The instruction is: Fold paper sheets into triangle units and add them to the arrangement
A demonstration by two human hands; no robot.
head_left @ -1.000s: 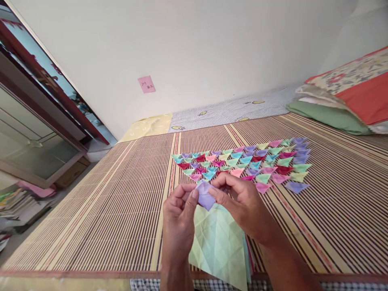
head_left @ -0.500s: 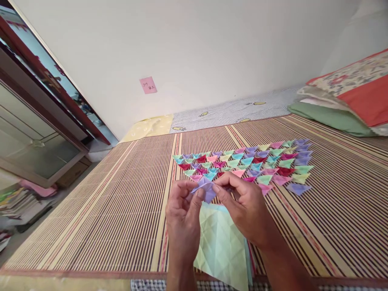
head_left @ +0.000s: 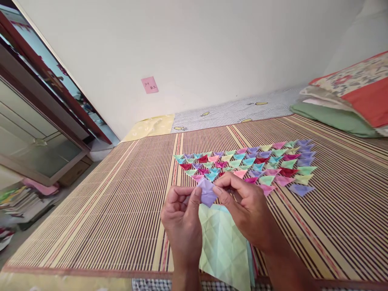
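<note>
A small folded purple paper (head_left: 207, 193) is held up between both hands. My left hand (head_left: 183, 216) pinches its left edge between thumb and fingers. On its right edge, the thumb and fingers of my right hand (head_left: 244, 202) are closed. Under the hands lies a stack of creased sheets, a pale green one (head_left: 222, 242) on top. Beyond them, several rows of small folded paper pieces in many colours (head_left: 248, 161) are spread on the striped mat (head_left: 121, 214).
A green pillow (head_left: 333, 117) and a red floral cushion (head_left: 368, 93) lie at the back right. On the wall is a pink note (head_left: 149, 85). A glass-panelled door (head_left: 36, 137) and piled papers (head_left: 22, 202) are at the left.
The purple paper now shows a flatter, more compact four-sided shape, where its points were spread before. My left hand has shifted its grip slightly; my right hand has hardly moved.
</note>
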